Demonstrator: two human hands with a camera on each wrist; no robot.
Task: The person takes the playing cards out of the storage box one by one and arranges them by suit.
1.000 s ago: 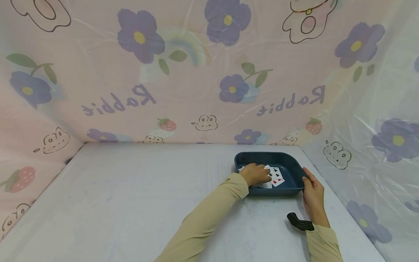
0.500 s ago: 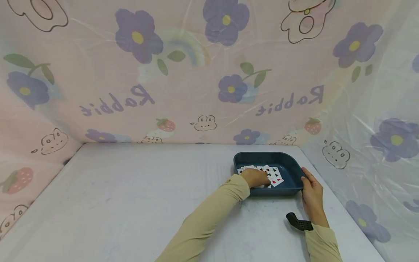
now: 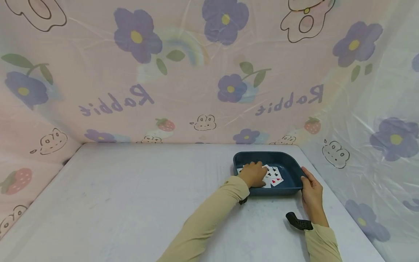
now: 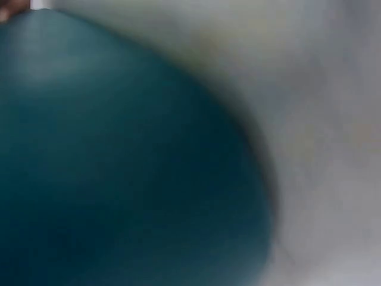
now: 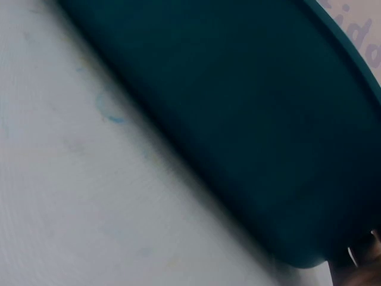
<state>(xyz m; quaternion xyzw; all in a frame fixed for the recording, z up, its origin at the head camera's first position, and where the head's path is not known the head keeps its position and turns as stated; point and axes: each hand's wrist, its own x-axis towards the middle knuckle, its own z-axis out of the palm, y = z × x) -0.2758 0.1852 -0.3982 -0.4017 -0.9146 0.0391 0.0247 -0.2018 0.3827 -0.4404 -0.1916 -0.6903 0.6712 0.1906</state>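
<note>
Head view: the left hand point(image 3: 253, 174), thumb and fingers spread, touches playing cards point(image 3: 274, 173) inside a dark blue tray point(image 3: 278, 191) on a white table point(image 3: 131, 189), mirrored "Rabbit" lettering point(image 3: 116, 103) behind, while the right hand point(image 3: 312, 190) grips the tray's rim. Left wrist view shows only a blurred curved tray side. Right wrist view adds a lettering fragment.

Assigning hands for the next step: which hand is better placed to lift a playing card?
Probably the left hand: it's inside the dark blue tray, over the playing cards. The right hand grips the tray's right end.
</note>
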